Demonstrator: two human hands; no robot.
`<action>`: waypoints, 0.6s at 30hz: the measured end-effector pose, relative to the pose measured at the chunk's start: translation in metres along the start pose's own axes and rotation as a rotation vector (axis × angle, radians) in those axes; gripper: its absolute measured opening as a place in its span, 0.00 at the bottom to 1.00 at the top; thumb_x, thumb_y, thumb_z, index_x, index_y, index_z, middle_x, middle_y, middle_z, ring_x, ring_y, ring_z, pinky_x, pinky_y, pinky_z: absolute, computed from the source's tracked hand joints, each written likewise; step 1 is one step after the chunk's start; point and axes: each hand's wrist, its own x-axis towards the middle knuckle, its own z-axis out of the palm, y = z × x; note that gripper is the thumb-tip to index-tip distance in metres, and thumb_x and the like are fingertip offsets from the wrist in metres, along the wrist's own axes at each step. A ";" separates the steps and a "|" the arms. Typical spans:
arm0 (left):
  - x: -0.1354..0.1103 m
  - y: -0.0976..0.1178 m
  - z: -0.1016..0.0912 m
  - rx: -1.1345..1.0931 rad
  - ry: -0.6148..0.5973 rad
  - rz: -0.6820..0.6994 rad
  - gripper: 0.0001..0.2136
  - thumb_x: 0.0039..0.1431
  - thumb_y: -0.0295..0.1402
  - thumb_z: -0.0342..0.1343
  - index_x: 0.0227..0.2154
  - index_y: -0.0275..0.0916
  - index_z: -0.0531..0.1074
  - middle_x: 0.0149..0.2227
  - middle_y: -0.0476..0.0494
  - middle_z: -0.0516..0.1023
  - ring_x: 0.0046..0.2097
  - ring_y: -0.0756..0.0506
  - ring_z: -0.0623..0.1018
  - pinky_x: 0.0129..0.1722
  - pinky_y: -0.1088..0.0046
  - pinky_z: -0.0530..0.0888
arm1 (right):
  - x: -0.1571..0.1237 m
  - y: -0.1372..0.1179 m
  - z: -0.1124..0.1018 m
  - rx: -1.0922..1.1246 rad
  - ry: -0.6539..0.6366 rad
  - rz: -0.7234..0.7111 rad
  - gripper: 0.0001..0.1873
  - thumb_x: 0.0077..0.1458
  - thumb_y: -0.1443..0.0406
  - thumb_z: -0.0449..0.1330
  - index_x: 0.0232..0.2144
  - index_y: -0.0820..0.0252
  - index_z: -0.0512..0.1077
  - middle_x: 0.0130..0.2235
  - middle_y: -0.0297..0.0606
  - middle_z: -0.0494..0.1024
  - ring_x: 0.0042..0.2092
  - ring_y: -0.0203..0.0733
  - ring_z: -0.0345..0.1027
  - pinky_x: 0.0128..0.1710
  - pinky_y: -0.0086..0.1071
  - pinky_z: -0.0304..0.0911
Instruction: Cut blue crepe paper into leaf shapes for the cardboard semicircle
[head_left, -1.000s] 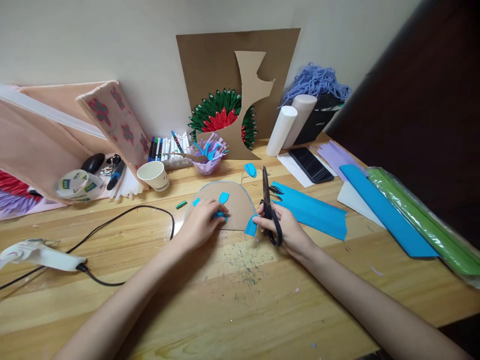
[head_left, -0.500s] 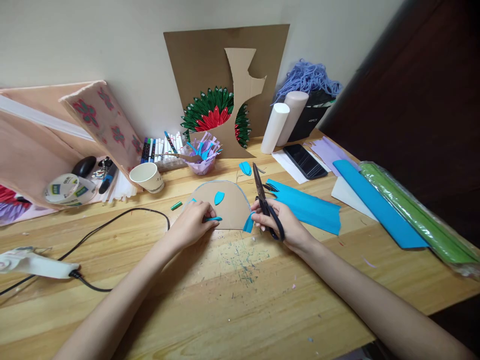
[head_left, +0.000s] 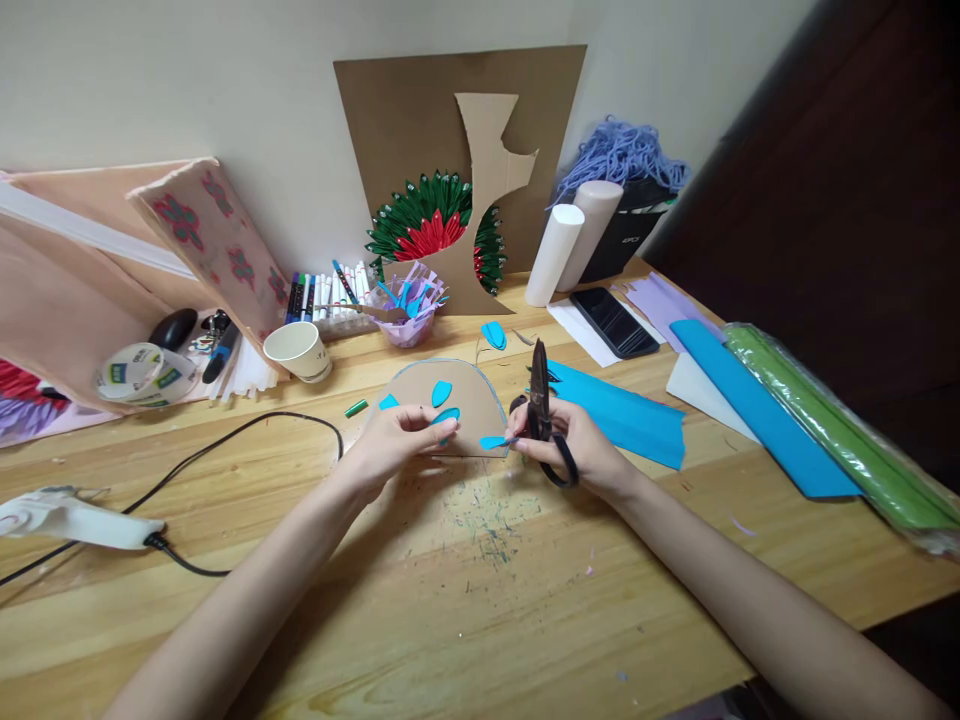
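Observation:
My left hand [head_left: 401, 440] pinches a blue paper petal [head_left: 448, 415] between thumb and fingertips, over a semicircular piece of cardboard [head_left: 472, 400]. My right hand [head_left: 562, 440] is closed around the black-handled scissors [head_left: 538, 400], whose blades point away from me and look shut. Its fingertips also pinch a small blue paper piece [head_left: 493, 442] at the cardboard's right edge. Another blue petal [head_left: 442, 393] lies on the cardboard, and some blue paper [head_left: 388, 402] shows behind my left hand. Further back, a few cut petals [head_left: 493, 335] lie together on the table.
A blue paper strip [head_left: 622, 410] lies right of the scissors. At left are a glue gun [head_left: 82, 520] with its black cord [head_left: 247, 418] and a paper cup [head_left: 298, 352]. Behind stand a plastic bowl of scraps [head_left: 409, 325] and upright cardboard [head_left: 397, 110]. A phone [head_left: 615, 322] lies at right.
My left hand has lifted its blue petal and turned it to face upward. In my right hand, the scissors stand more upright and the small blue piece now points left.

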 end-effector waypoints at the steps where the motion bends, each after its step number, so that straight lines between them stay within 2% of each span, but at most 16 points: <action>1: -0.002 0.001 0.003 -0.037 -0.038 -0.028 0.15 0.45 0.43 0.63 0.29 0.36 0.76 0.33 0.44 0.79 0.37 0.49 0.75 0.41 0.73 0.68 | 0.000 -0.001 0.000 -0.007 -0.035 -0.013 0.09 0.43 0.66 0.66 0.28 0.60 0.69 0.30 0.35 0.74 0.35 0.38 0.70 0.38 0.32 0.65; 3: -0.006 0.000 0.009 -0.072 -0.115 -0.093 0.15 0.45 0.43 0.64 0.31 0.36 0.77 0.36 0.43 0.79 0.40 0.47 0.76 0.43 0.72 0.68 | -0.002 -0.003 0.002 -0.014 -0.110 -0.033 0.09 0.42 0.67 0.66 0.26 0.60 0.69 0.30 0.35 0.74 0.34 0.38 0.70 0.38 0.33 0.65; 6: -0.008 -0.005 0.018 -0.012 -0.158 -0.115 0.13 0.44 0.41 0.64 0.29 0.36 0.78 0.33 0.43 0.80 0.36 0.48 0.76 0.41 0.72 0.69 | -0.004 -0.005 0.007 -0.053 -0.142 -0.019 0.08 0.41 0.67 0.66 0.24 0.60 0.68 0.28 0.36 0.74 0.33 0.39 0.69 0.36 0.34 0.64; 9: -0.009 -0.009 0.023 0.053 -0.139 -0.054 0.11 0.45 0.40 0.63 0.29 0.38 0.78 0.30 0.45 0.80 0.32 0.49 0.75 0.37 0.73 0.70 | -0.005 -0.004 0.011 -0.093 -0.093 0.006 0.07 0.42 0.66 0.65 0.24 0.60 0.68 0.29 0.36 0.74 0.32 0.40 0.69 0.34 0.34 0.64; 15: -0.011 -0.011 0.028 0.106 -0.095 -0.003 0.10 0.45 0.39 0.63 0.27 0.38 0.79 0.29 0.45 0.80 0.31 0.48 0.75 0.36 0.71 0.70 | -0.005 -0.001 0.011 -0.079 -0.052 -0.053 0.05 0.46 0.65 0.63 0.25 0.59 0.69 0.31 0.38 0.75 0.36 0.42 0.70 0.40 0.37 0.65; 18: -0.011 -0.013 0.032 0.097 -0.023 -0.002 0.08 0.45 0.38 0.63 0.26 0.38 0.78 0.28 0.45 0.80 0.30 0.49 0.75 0.34 0.72 0.69 | -0.005 -0.002 0.012 -0.058 -0.034 -0.037 0.05 0.46 0.66 0.63 0.26 0.59 0.68 0.33 0.39 0.76 0.38 0.42 0.71 0.41 0.37 0.65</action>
